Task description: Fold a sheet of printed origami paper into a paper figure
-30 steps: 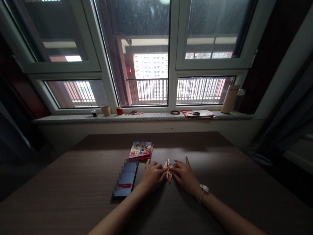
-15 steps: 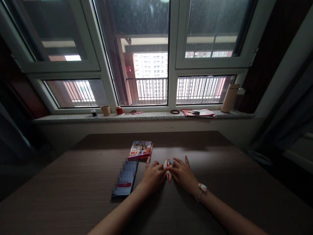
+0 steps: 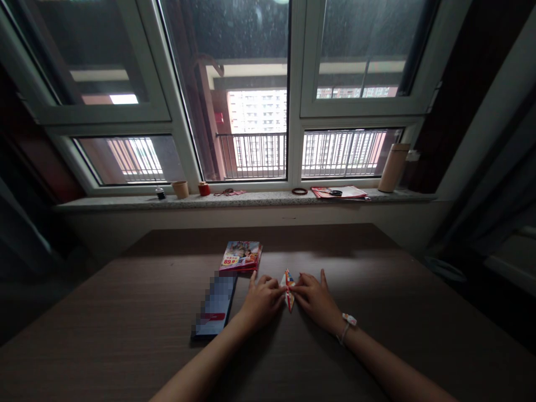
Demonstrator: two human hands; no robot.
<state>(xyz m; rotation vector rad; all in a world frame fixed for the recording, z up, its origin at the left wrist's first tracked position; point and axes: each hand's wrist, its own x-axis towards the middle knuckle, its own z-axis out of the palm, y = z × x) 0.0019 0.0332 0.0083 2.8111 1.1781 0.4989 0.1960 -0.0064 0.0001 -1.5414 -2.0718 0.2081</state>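
A small folded paper [image 3: 288,301], colourful and printed, lies on the table as a narrow diamond with pointed ends. From the left, my left hand [image 3: 263,298] has its fingertips on the paper's side edge, thumb and finger close together and one finger raised. My right hand [image 3: 319,301] meets it from the right in the same way, pinching at the middle of the paper, its little finger sticking up. A bracelet with a pale ornament [image 3: 349,319] circles my right wrist. What lies beneath my fingertips is hidden.
A phone [image 3: 215,307], partly pixelated, lies left of my left hand. Behind it sits a stack of printed leaflets [image 3: 240,257]. On the windowsill [image 3: 263,199] stand a paper cup [image 3: 180,190], a red spool [image 3: 204,189], scissors [image 3: 335,192] on papers and a tan bottle [image 3: 393,168].
My right hand has shifted slightly to the right, its fingers a little more bent. My left hand and the folded paper stay almost in place.
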